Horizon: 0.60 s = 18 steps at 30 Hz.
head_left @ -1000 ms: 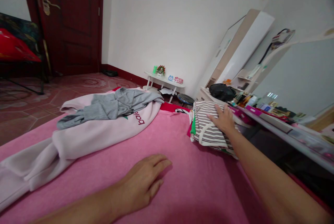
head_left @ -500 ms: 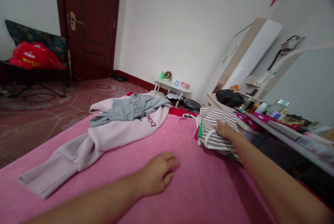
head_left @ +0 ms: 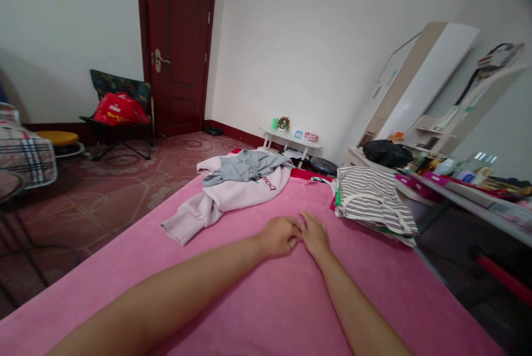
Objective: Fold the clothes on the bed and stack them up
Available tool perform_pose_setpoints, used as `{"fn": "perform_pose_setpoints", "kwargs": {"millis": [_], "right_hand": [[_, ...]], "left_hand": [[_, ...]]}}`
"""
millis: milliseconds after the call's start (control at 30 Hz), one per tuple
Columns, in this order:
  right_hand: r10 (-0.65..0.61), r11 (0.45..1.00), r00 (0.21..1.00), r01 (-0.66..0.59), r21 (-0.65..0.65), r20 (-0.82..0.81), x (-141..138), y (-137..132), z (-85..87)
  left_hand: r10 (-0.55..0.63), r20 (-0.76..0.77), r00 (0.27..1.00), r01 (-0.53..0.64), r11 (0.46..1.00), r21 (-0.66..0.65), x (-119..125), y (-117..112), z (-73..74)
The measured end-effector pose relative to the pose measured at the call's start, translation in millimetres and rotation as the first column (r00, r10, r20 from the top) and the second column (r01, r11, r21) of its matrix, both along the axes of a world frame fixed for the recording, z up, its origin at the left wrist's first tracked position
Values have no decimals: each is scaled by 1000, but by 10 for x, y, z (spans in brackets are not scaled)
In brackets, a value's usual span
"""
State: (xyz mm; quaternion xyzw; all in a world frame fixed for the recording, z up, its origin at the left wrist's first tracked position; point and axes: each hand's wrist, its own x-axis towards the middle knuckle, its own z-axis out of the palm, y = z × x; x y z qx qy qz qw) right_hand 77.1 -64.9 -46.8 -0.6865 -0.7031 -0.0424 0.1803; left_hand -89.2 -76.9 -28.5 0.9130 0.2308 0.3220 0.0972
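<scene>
My left hand [head_left: 280,236] is over the pink bed cover [head_left: 266,295], its fingers loosely bent with a gap by the thumb. Right beside it, my right hand [head_left: 316,237] has its fingers stretched forward, and the fingertips of both hands meet or overlap. Nothing shows in either hand. To the right lies a folded stack of clothes with a black-and-white striped garment [head_left: 369,195] on top; green and red cloth peeks out below. Further off on the left, a pale pink sweatshirt [head_left: 233,195] is spread loosely, with a crumpled grey garment [head_left: 245,168] over it.
A dressing table [head_left: 474,201] crowded with bottles runs along the right side, with a black bag [head_left: 386,153] on it. A low white table [head_left: 291,139] stands beyond the bed. On the left are a folding chair [head_left: 124,76] with a red bag [head_left: 120,109] and a yellow stool [head_left: 58,137].
My right hand has left the striped garment and come inward beside my left hand. The view has shifted left, showing the yellow stool. The clothes look unchanged.
</scene>
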Motion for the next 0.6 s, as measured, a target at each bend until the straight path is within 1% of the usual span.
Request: {"fn": "perform_pose_setpoints", "kwargs": {"millis": [100,200,300,333,367,400,433,467,500,533,567,600], "right_hand": [[53,997,995,-47,62,-84,37,-34,0],[96,991,986,-82,106,-139,94,-25,17],[98,988,982,-77,134,-163,122,-4,29],[94,987,981,-70,142,-168,124,4,32],[88,987,981,-62,150,-172,123,13,36],[82,986,981,-54,157,-175,118,19,40],[76,986,981,-46,163,-179,108,23,46],[68,985,981,-37,169,-181,93,23,53],[56,984,983,-25,175,-174,73,19,63],[39,983,987,-10,181,-158,50,12,74],[17,983,991,8,185,-133,23,1,87],[-7,982,995,26,189,-102,-5,-11,101]], "left_hand": [[105,-45,993,-104,994,21,-65,-41,19],[179,-56,982,-177,983,40,-100,-114,69],[247,-49,968,-242,966,89,-195,-129,213],[288,-29,957,-283,953,106,-264,-101,284],[360,13,933,-359,928,103,-357,-55,361],[459,70,885,-464,883,74,-475,10,438],[571,129,811,-578,816,20,-615,91,507],[682,178,709,-684,727,-60,-772,184,562],[767,200,609,-758,638,-135,-938,286,597],[823,200,532,-801,565,-196,-1105,391,608],[862,179,474,-825,506,-252,-1263,494,596],[887,145,439,-833,462,-304,-1406,590,563]]}}
